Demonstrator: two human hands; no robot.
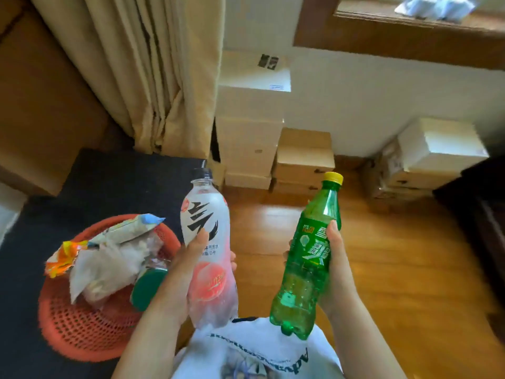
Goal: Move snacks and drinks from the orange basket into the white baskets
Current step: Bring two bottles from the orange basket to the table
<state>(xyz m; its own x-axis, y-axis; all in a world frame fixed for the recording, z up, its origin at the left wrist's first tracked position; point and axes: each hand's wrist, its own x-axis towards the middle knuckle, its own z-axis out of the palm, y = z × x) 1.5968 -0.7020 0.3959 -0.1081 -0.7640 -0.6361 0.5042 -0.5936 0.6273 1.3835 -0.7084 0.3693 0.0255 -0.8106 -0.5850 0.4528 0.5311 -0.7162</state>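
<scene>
Right now you've got a bottle in each hand, both lifted clear of the orange basket [82, 324]: your left hand [188, 266] wraps the clear peach-labelled bottle [209, 253] around its middle, thumb across the front and fingers [232, 259] curled behind, while your right hand [337, 263] grips the green soda bottle [308, 258] the same way, thumb on the label, fingers just peeking round the far side. Both bottles are tilted, caps leaning away from you, held over your lap and the wooden floor [396, 255], apart from each other. The worry is this: no white basket shows anywhere in view, so you'll likely have to turn or reach with both hands loaded, and a mid-body grip on smooth plastic can slide if you swing fast. The green one looks fizzy, with bubbles low in the bottle, so a drop onto that floor could mean a mess when it's opened. Mind the orange basket too, sitting on the dark table [114, 181] by your left elbow: the snack bags [109, 255] are heaped above its rim and a green-lidded container [147, 288] leans at the edge, so a careless elbow could tip things out. Go steady, one side at a time.
</scene>
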